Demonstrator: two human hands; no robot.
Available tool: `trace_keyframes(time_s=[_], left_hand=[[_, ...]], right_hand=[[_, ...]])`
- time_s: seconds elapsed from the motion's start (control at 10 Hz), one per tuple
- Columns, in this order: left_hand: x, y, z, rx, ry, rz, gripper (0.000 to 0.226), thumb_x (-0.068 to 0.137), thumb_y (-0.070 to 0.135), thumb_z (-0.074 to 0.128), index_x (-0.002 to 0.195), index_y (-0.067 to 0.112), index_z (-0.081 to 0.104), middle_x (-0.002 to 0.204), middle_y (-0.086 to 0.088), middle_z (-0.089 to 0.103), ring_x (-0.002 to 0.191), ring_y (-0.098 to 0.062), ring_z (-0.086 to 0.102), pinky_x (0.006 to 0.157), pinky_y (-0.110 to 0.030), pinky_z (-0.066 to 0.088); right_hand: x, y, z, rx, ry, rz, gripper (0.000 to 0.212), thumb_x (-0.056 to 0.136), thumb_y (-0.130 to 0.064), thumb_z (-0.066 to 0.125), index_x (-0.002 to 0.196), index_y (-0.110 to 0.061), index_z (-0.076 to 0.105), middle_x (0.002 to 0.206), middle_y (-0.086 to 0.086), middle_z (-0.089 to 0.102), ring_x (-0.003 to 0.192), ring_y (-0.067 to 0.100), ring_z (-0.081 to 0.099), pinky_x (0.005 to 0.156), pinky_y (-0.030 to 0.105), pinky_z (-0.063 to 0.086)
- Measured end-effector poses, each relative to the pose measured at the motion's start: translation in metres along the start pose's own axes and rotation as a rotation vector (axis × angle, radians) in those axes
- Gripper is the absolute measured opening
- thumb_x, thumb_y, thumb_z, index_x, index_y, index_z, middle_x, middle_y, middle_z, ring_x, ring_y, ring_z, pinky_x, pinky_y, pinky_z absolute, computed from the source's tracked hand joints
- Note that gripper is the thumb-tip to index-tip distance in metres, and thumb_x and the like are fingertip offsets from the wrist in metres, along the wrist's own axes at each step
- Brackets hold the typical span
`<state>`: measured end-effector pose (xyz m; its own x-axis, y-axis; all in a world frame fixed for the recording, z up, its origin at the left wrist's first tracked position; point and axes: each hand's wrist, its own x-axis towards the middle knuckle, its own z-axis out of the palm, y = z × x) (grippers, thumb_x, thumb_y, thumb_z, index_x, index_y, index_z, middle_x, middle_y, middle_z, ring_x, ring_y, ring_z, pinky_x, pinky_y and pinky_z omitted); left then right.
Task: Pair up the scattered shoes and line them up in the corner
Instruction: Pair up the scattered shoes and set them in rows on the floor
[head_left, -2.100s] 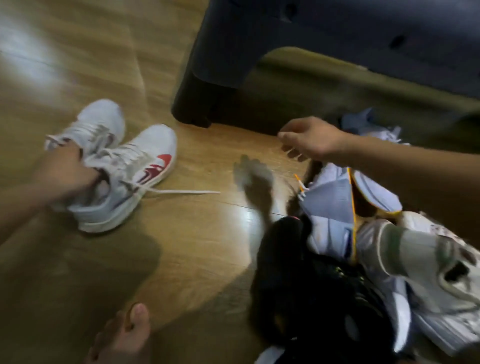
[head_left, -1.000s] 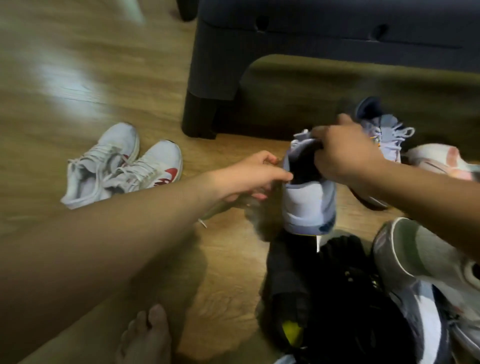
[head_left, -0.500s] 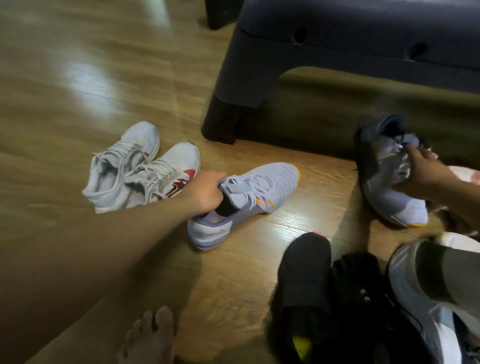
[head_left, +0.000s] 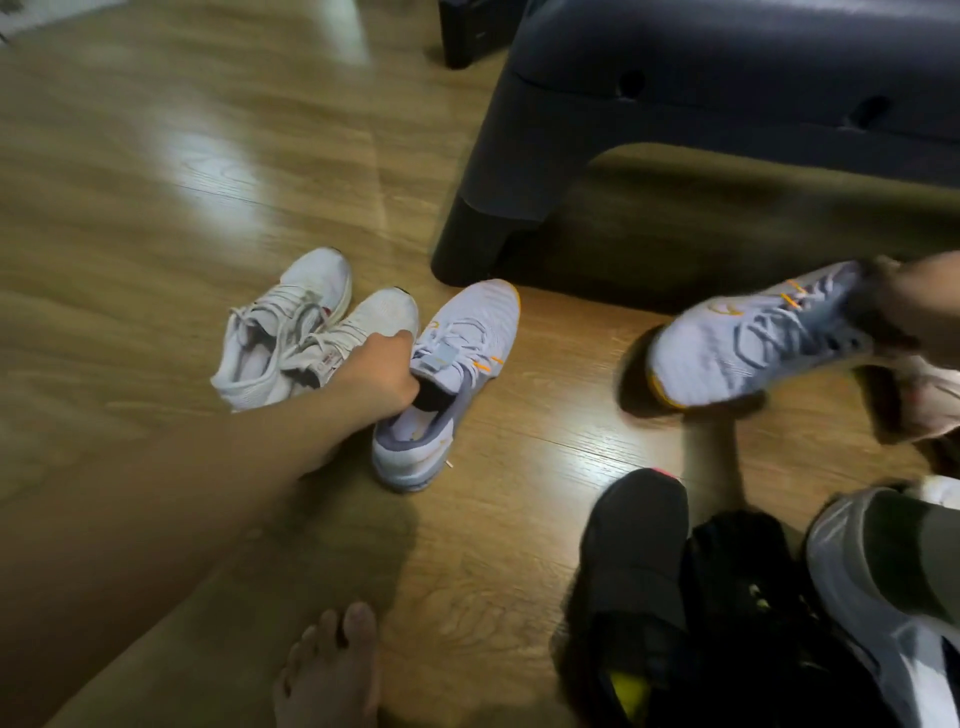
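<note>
Two white sneakers with red marks stand side by side on the wood floor at centre left. Right beside them a lilac sneaker with orange accents rests on the floor, toe pointing away. My left hand grips its collar, fingers inside the opening. The matching lilac sneaker hangs above the floor at the right, toe pointing left, held at the heel by my right hand, which is partly cut off by the frame edge.
A dark grey bench stands behind the shoes, its leg close to the lilac sneaker's toe. A black shoe, dark shoes and a grey-green sneaker lie piled at the lower right. A bare foot shows at the bottom.
My left hand has set the lilac sneaker close beside the white pair, toe now pointing away. My right hand has lifted the second lilac sneaker off the floor and swung it leftwards.
</note>
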<state>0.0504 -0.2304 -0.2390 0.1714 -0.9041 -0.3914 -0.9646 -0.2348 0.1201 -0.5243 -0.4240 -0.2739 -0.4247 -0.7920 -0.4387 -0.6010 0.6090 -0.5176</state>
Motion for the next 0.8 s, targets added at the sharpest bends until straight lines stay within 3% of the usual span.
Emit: trace_keyframes(time_s=[0.1, 0.2, 0.3, 0.4, 0.5, 0.6, 0.7, 0.8], left_hand=[[0.002, -0.014, -0.006, -0.028, 0.031, -0.034, 0.014, 0.090, 0.017, 0.049, 0.102, 0.011, 0.047, 0.105, -0.021, 0.060, 0.094, -0.039, 0.058, 0.070, -0.038, 0.042], [0.002, -0.019, -0.008, -0.024, 0.032, -0.083, 0.019, 0.089, 0.023, 0.054, 0.105, 0.013, 0.048, 0.102, -0.017, 0.057, 0.091, -0.036, 0.057, 0.069, -0.038, 0.043], [0.000, -0.022, -0.012, 0.229, 0.062, -0.001, 0.032, 0.084, 0.033, 0.057, 0.110, 0.017, 0.047, 0.105, -0.010, 0.052, 0.097, -0.031, 0.055, 0.068, -0.039, 0.040], [0.000, -0.043, -0.014, 0.532, 0.272, 0.192, 0.052, 0.078, 0.053, 0.049, 0.118, 0.019, 0.050, 0.111, -0.011, 0.051, 0.103, -0.032, 0.050, 0.081, -0.043, 0.039], [-0.002, -0.066, -0.012, 0.369, 0.255, 0.010, 0.082, 0.072, 0.081, 0.035, 0.131, 0.025, 0.040, 0.132, -0.016, 0.042, 0.121, -0.040, 0.039, 0.097, -0.058, 0.033], [-0.002, -0.078, -0.003, 0.137, 0.049, -0.174, 0.104, 0.063, 0.091, 0.044, 0.147, 0.034, 0.019, 0.160, -0.005, 0.010, 0.145, -0.043, 0.002, 0.108, -0.068, 0.022], [-0.002, -0.078, -0.003, 0.079, 0.021, -0.139, 0.110, 0.061, 0.089, 0.050, 0.150, 0.031, 0.019, 0.160, -0.004, 0.014, 0.146, -0.042, -0.007, 0.110, -0.064, 0.026], [0.000, -0.076, -0.003, 0.045, 0.036, -0.155, 0.111, 0.061, 0.089, 0.051, 0.150, 0.031, 0.020, 0.158, -0.007, 0.020, 0.146, -0.040, -0.001, 0.107, -0.061, 0.030]], right_hand=[[-0.203, -0.099, 0.050, 0.483, -0.218, 0.167, 0.025, 0.100, -0.031, 0.047, 0.091, -0.015, 0.063, 0.079, 0.011, 0.065, 0.065, 0.019, 0.063, 0.054, 0.039, 0.059], [-0.237, -0.109, 0.077, 0.726, -0.423, 0.335, 0.031, 0.105, -0.026, 0.036, 0.088, -0.012, 0.058, 0.078, 0.007, 0.057, 0.070, 0.015, 0.058, 0.050, 0.031, 0.058], [-0.250, -0.107, 0.096, 0.553, -0.539, 0.229, 0.028, 0.103, -0.027, 0.041, 0.093, -0.008, 0.059, 0.077, 0.009, 0.057, 0.069, 0.020, 0.058, 0.055, 0.034, 0.058], [-0.251, -0.099, 0.104, -0.331, -0.324, -0.394, 0.019, 0.094, -0.038, 0.060, 0.095, -0.019, 0.064, 0.090, 0.007, 0.063, 0.078, 0.022, 0.061, 0.067, 0.034, 0.052], [-0.238, -0.087, 0.109, -1.004, -0.215, -0.797, 0.046, 0.090, -0.057, 0.051, 0.123, -0.026, 0.059, 0.129, 0.005, 0.052, 0.109, 0.024, 0.047, 0.082, 0.036, 0.044], [-0.233, -0.084, 0.113, -1.199, -0.212, -0.770, 0.054, 0.092, -0.063, 0.039, 0.136, -0.032, 0.048, 0.132, 0.005, 0.052, 0.113, 0.024, 0.046, 0.082, 0.035, 0.047], [-0.243, -0.091, 0.128, -1.125, -0.313, -0.842, 0.047, 0.090, -0.054, 0.047, 0.129, -0.029, 0.046, 0.125, 0.011, 0.058, 0.107, 0.032, 0.058, 0.081, 0.036, 0.050], [-0.271, -0.106, 0.151, -0.715, -0.370, -0.838, 0.044, 0.084, -0.039, 0.062, 0.121, -0.019, 0.047, 0.114, 0.008, 0.062, 0.100, 0.031, 0.057, 0.083, 0.038, 0.048]])
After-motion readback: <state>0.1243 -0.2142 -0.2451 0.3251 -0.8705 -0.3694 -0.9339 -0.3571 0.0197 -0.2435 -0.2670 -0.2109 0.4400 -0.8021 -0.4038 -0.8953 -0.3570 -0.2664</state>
